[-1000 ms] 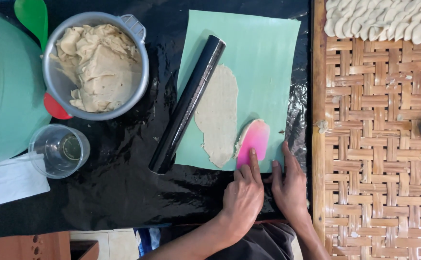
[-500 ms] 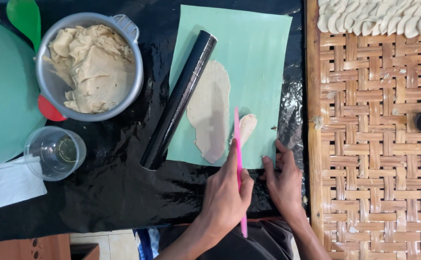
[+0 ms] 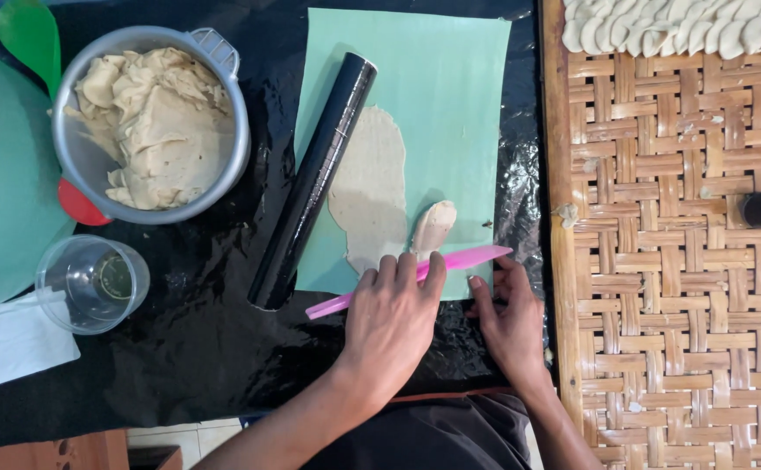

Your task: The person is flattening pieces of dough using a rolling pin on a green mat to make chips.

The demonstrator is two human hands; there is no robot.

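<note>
From the head camera, take the pale green rectangular mat [image 3: 450, 96] as your landmark on the black plastic-covered worktop [image 3: 189, 348]. Your left hand [image 3: 393, 318] rests at the mat's near edge with its fingers [image 3: 408, 271] closed over the flat pink plastic scraper [image 3: 450, 261], pinning it down; the scraper's long axis runs nearly across the mat's near edge, tilted a little, one end poking out toward the mat's near left corner and the other reaching its near right corner. Your right hand [image 3: 511, 318] sits just beside the near right corner, fingers spread flat and gripping nothing, one fingertip close under the scraper's right end. The thin flattened sheet of beige dough [image 3: 370, 187] lies on the mat's middle, its long axis running away from you, and the small folded oval piece of dough [image 3: 434, 228] lies at its right side, just beyond your left fingertips and touching or nearly touching the scraper; your left hand is the nearer one. The black cylindrical rolling pin [image 3: 315, 178] lies aslant over the mat's left edge. Left of the mat stand the grey metal pot of dough [image 3: 150, 122] and a clear plastic cup [image 3: 93, 283]; right of it lies the woven bamboo tray [image 3: 676, 287].
</note>
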